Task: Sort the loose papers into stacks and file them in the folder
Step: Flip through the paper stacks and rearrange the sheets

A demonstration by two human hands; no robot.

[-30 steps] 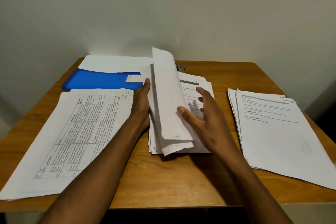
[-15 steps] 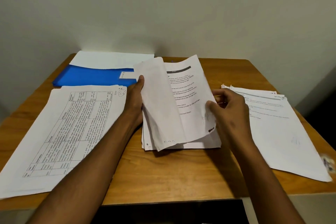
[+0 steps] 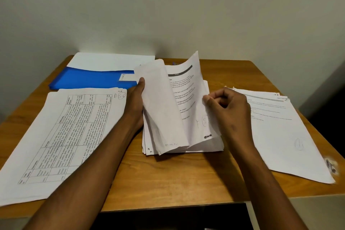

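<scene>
looking from the biggest thing down: the wooden bench [image 3: 186,177] carries three groups of paper and the blue folder [image 3: 89,79], which lies at about ten o'clock from the middle pile with a white sheet resting over its far part. the table-printed stack [image 3: 61,136] sits at nine o'clock and the text stack [image 3: 283,132] at three o'clock; both lie flat and nobody touches them.

the middle pile [image 3: 205,145] is where the change is. a second ago the right hand was flat on the open page, half a second ago it had taken the right edge of one sheet, and now this printed sheet [image 3: 188,99] is lifted higher and curls up, its top corner pointing to twelve o'clock. the right hand [image 3: 229,110] has its grip closed on that sheet, pinching the edge between thumb and curled fingers. the left hand [image 3: 136,106] has not moved: its thumb and palm hold the turned-back pages [image 3: 158,106] upright at the left side of the pile, so its grip is on them.

i judge from this that one sheet is being separated from the pile to be read and sent to a stack. a pen mark is near its lower part, but i cannot read it surely. sorting looks only partly done, because the middle pile remains thick, and filing into the folder is not yet begun.
</scene>
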